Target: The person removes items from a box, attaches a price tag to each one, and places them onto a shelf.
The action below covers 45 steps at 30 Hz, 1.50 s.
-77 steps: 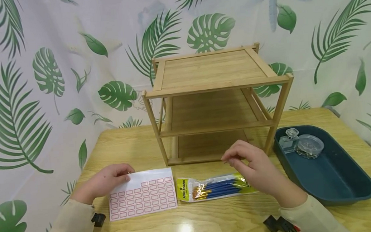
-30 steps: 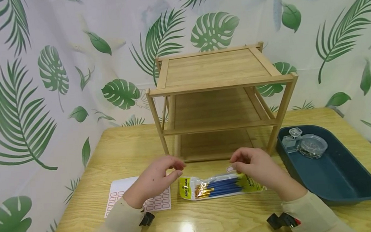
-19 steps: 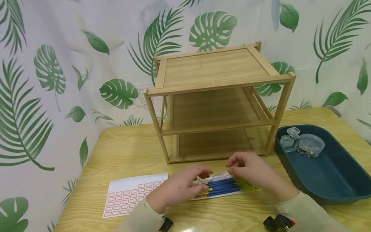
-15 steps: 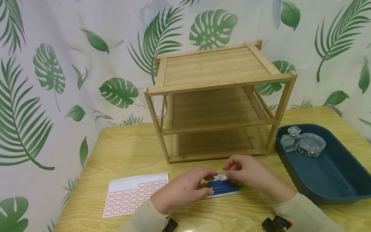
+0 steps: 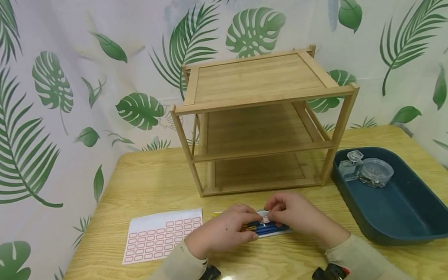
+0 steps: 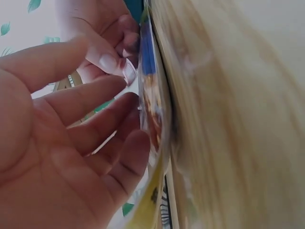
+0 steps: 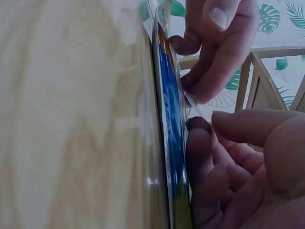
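A clear plastic pack of blue-handled artist brushes [image 5: 271,229] lies flat on the table, mostly covered by the hands in the head view. My right hand [image 5: 293,215] pinches a small red-bordered white sticker label [image 5: 265,219] between thumb and finger, right at the pack's surface. My left hand [image 5: 230,229] has its fingers loosely bent, with fingertips at the pack beside the label [image 6: 129,72]. Seen edge-on in the right wrist view, the pack [image 7: 172,112] runs along under both hands' fingertips. Left of the hands lies the sheet of red-bordered labels [image 5: 153,238], with a blank patch at its upper left.
A three-tier wooden shelf [image 5: 258,79] stands behind the hands. On the right is a dark teal tub [image 5: 404,205] containing a clear glass bottle [image 5: 350,169] and a round clear-lidded container [image 5: 376,172]. A leaf-patterned cloth hangs behind the table.
The left hand has left the label sheet and moved right onto the brush pack. The right hand has come left and down, bringing the label to the pack.
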Tool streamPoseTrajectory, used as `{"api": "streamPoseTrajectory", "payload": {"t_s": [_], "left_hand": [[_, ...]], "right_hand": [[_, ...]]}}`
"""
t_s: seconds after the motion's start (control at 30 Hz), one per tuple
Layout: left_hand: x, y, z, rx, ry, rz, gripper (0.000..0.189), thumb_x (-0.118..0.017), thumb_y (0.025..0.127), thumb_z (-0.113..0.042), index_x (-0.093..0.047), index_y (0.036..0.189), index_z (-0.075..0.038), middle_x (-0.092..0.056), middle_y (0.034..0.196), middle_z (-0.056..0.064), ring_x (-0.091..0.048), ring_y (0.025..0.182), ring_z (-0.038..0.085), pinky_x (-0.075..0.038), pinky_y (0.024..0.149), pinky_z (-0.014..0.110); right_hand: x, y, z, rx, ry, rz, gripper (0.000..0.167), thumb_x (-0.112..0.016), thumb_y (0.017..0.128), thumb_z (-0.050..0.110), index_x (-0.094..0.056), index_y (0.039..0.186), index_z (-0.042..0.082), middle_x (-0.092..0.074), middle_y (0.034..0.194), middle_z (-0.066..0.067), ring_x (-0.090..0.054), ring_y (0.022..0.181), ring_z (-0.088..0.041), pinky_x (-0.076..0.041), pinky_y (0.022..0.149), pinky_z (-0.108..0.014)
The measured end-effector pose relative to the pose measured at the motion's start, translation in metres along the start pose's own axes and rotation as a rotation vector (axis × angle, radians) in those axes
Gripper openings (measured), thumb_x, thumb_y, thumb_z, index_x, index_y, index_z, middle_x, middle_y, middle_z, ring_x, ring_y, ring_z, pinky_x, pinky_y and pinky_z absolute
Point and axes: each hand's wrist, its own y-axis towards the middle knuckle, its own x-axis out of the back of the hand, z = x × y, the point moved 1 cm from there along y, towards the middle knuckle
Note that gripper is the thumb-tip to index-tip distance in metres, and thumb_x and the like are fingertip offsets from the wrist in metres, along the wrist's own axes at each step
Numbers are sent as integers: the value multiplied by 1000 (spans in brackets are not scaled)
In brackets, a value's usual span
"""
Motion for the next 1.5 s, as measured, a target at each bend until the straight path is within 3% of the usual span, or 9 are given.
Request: {"api": "streamPoseTrajectory", "payload": {"t_s": [1.07,1.3,1.5], "left_hand": [[-10,-4,-2,-93,223,-14,43,-67,99,-25,-63,139,-9,-57,137,2,-50,124,16,-42,105,28],[-10,-4,1,-99,205,-9,43,-66,100,-26,-61,141,-11,-56,138,1,-48,127,16,-40,107,29],[-9,1,6,-66,77,-15,36,-64,101,-23,-66,135,-13,-58,135,-2,-50,124,12,-42,105,29]], "right_hand": [[-7,0,1,-16,-81,-31,9,-68,95,11,-69,103,9,-66,82,0,-60,71,-17,-51,66,-35],[-9,1,1,17,-142,-44,8,-68,94,11,-70,103,10,-65,82,3,-59,75,-15,-49,69,-35],[-7,2,2,20,-225,-62,8,-72,93,18,-70,99,14,-62,80,4,-57,72,-13,-48,66,-33]]}}
